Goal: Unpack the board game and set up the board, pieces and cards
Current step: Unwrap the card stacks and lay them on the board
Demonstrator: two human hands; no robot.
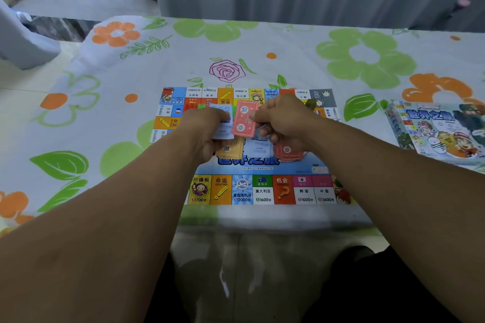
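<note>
The left hand and right hand are bare, the trousers dark.

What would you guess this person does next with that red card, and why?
Probably lay the red card from the right hand onto the red pile on the board; an orange pile and a blue pile lie beside it.

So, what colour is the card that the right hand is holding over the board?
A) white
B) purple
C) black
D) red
D: the right hand pinches a red card by its edge above the board, while the left hand holds pale blue cards.
</note>
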